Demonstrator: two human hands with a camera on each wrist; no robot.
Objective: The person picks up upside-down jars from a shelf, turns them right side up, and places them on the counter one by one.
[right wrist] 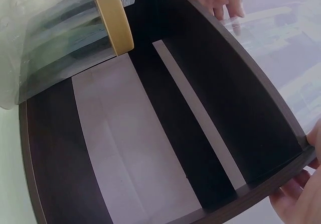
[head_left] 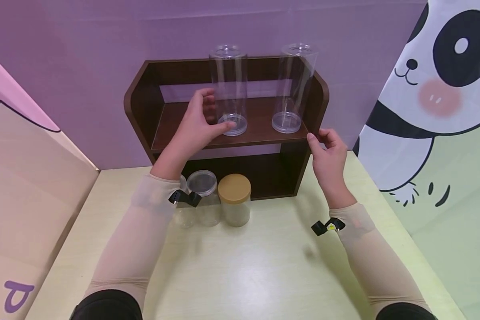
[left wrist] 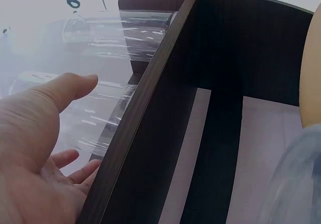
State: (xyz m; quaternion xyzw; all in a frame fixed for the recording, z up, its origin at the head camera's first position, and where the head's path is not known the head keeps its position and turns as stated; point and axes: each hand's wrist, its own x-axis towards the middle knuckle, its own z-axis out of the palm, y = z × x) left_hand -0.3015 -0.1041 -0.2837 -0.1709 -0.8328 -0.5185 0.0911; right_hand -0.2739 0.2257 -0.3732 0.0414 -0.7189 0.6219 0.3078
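Observation:
A dark brown two-tier shelf [head_left: 260, 141] stands at the back of the table with two tall clear cylindrical containers on its upper board. My left hand [head_left: 198, 122] is at the left container [head_left: 231, 95]; its thumb lies across the container's base, and the other fingers are to its left. In the left wrist view that thumb [left wrist: 75, 87] is straight and well apart from the fingers. The right container [head_left: 292, 93] stands untouched near the shelf's right side. My right hand [head_left: 330, 160] pinches the front edge of that right side, with its thumb at the front.
In front of the shelf's lower left stand a jar with a tan lid [head_left: 234, 189], a clear-lidded jar [head_left: 204, 195] and another clear jar partly behind my left wrist. A purple wall cloth [head_left: 84, 89] hangs behind; a panda-printed panel [head_left: 436, 111] borders the table's right.

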